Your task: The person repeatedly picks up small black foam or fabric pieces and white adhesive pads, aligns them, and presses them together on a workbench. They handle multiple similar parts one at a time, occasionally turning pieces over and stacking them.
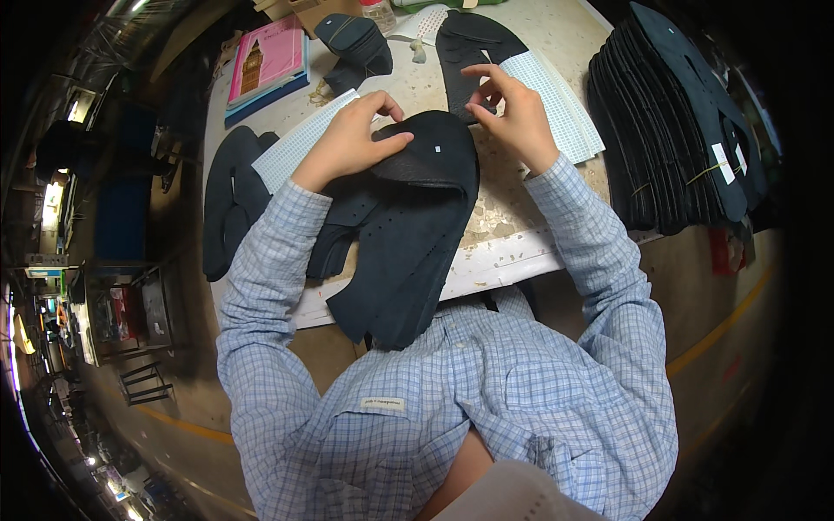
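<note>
A dark navy cut leather piece (415,230), punched with small holes, lies curved over the near table edge and hangs toward my shirt. Near its rounded top is a small white sticker (438,149). My left hand (352,139) is at its upper left, thumb resting on the surface and fingers apart. To the right, my right hand (514,113) is raised with bent fingers, index and thumb apart; nothing is visible between them. Beside that hand lies a sheet of small printed labels (556,102). Another label sheet (300,143) is partly behind my left hand.
Tall stacked dark pieces (647,130) stand at the right, tied with yellow string. More dark pieces lie at left (233,195) and at the back (469,43). A pink book (265,56), a small dark bundle (356,48) and a clear jar (380,13) sit toward the far side.
</note>
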The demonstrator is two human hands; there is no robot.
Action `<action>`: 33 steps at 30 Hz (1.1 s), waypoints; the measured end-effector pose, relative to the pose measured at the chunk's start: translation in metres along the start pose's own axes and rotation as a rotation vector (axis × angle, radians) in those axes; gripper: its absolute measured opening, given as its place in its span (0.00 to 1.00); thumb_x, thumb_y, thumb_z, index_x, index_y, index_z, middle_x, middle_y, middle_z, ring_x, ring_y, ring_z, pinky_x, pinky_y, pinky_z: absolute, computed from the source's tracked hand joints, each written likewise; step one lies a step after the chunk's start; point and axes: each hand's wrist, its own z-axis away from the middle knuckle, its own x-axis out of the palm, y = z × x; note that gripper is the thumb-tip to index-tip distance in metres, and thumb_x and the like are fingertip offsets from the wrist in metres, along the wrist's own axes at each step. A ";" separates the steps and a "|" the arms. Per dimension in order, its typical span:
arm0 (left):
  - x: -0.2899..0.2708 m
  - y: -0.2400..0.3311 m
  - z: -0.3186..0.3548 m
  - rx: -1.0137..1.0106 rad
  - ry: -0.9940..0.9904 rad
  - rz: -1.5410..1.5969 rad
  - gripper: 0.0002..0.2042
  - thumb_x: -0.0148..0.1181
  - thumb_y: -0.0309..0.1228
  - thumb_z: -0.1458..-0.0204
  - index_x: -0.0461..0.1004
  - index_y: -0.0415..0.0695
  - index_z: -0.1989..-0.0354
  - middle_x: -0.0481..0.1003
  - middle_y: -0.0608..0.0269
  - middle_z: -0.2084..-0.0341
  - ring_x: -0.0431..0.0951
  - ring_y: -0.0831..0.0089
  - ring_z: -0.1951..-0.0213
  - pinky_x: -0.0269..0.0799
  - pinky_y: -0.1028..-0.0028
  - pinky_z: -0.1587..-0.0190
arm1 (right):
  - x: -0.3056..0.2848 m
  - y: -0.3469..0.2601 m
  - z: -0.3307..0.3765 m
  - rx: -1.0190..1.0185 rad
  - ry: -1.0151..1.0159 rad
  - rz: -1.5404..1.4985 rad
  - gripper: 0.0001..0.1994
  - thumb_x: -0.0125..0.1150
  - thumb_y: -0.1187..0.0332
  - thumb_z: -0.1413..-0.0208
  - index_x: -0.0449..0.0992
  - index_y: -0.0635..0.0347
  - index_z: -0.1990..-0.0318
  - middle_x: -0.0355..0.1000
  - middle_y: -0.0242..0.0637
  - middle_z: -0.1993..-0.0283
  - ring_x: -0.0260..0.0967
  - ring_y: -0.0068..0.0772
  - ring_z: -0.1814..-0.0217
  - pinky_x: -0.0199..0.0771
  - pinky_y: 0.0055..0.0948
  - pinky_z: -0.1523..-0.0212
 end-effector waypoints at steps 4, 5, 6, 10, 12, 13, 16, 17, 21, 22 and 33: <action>-0.006 0.006 0.001 -0.004 -0.069 0.542 0.12 0.60 0.39 0.43 0.74 0.41 0.65 0.70 0.69 0.74 0.68 0.80 0.70 0.65 0.78 0.61 | 0.003 -0.008 0.006 0.087 -0.216 -0.258 0.20 0.63 0.76 0.53 0.73 0.52 0.49 0.78 0.31 0.71 0.75 0.26 0.68 0.74 0.26 0.61; -0.012 0.004 0.001 -0.026 -0.171 0.673 0.12 0.60 0.39 0.43 0.74 0.41 0.64 0.68 0.71 0.77 0.66 0.82 0.72 0.63 0.79 0.64 | 0.006 -0.013 0.012 0.048 -0.270 -0.405 0.20 0.62 0.76 0.52 0.73 0.54 0.49 0.78 0.31 0.71 0.75 0.24 0.68 0.74 0.24 0.61; -0.013 0.003 0.002 -0.100 -0.191 0.715 0.12 0.59 0.39 0.42 0.74 0.41 0.65 0.66 0.73 0.80 0.63 0.83 0.74 0.61 0.79 0.66 | 0.008 -0.016 0.015 -0.001 -0.324 -0.397 0.20 0.62 0.76 0.53 0.72 0.55 0.50 0.78 0.31 0.71 0.76 0.24 0.67 0.74 0.24 0.62; -0.003 -0.004 0.006 -0.228 -0.171 0.590 0.13 0.57 0.39 0.41 0.76 0.41 0.67 0.61 0.79 0.86 0.58 0.85 0.79 0.57 0.78 0.72 | 0.019 -0.026 0.024 -0.131 -0.288 -0.198 0.21 0.64 0.75 0.55 0.74 0.50 0.50 0.77 0.34 0.71 0.75 0.30 0.68 0.75 0.28 0.64; 0.006 -0.009 0.008 -0.112 -0.035 0.266 0.15 0.60 0.41 0.46 0.78 0.42 0.60 0.69 0.67 0.77 0.69 0.74 0.71 0.67 0.72 0.65 | 0.022 -0.026 0.026 -0.298 -0.151 0.071 0.21 0.65 0.73 0.55 0.74 0.49 0.50 0.76 0.34 0.72 0.74 0.32 0.67 0.76 0.30 0.65; 0.009 -0.011 0.009 -0.062 0.027 0.128 0.16 0.61 0.41 0.48 0.78 0.43 0.57 0.71 0.63 0.73 0.72 0.70 0.67 0.69 0.71 0.63 | 0.024 -0.024 0.024 -0.252 -0.157 0.117 0.21 0.66 0.72 0.55 0.75 0.47 0.50 0.76 0.31 0.72 0.72 0.31 0.65 0.76 0.31 0.64; 0.011 -0.016 0.010 -0.137 -0.057 0.044 0.21 0.64 0.42 0.51 0.77 0.48 0.49 0.72 0.51 0.60 0.73 0.56 0.53 0.71 0.66 0.52 | 0.020 -0.017 0.020 -0.234 -0.081 -0.008 0.20 0.65 0.72 0.54 0.75 0.47 0.51 0.77 0.30 0.70 0.73 0.31 0.65 0.76 0.31 0.62; 0.009 -0.017 0.010 -0.124 -0.058 0.022 0.20 0.64 0.41 0.51 0.78 0.48 0.50 0.73 0.52 0.60 0.73 0.57 0.54 0.71 0.66 0.52 | 0.018 -0.014 0.019 -0.239 -0.051 -0.005 0.19 0.65 0.72 0.54 0.75 0.48 0.51 0.77 0.30 0.70 0.74 0.31 0.65 0.76 0.30 0.61; 0.007 -0.012 0.010 -0.031 0.044 0.005 0.16 0.64 0.41 0.51 0.79 0.45 0.57 0.75 0.58 0.63 0.74 0.62 0.56 0.70 0.67 0.52 | 0.007 -0.004 0.012 -0.102 -0.033 -0.028 0.21 0.66 0.75 0.53 0.76 0.51 0.49 0.79 0.29 0.66 0.76 0.23 0.66 0.75 0.25 0.64; 0.006 -0.009 0.010 -0.066 0.037 0.105 0.15 0.63 0.41 0.50 0.78 0.45 0.59 0.75 0.60 0.64 0.74 0.64 0.57 0.70 0.67 0.51 | 0.006 -0.003 0.011 -0.072 -0.018 -0.075 0.21 0.66 0.76 0.54 0.76 0.51 0.49 0.79 0.30 0.66 0.76 0.23 0.66 0.75 0.24 0.63; -0.010 -0.005 0.008 -0.286 -0.180 0.754 0.17 0.58 0.39 0.41 0.77 0.41 0.78 0.72 0.71 0.82 0.66 0.82 0.71 0.60 0.81 0.70 | 0.016 -0.029 0.023 -0.062 -0.375 -0.399 0.33 0.61 0.85 0.57 0.67 0.49 0.40 0.66 0.42 0.52 0.76 0.34 0.62 0.79 0.28 0.61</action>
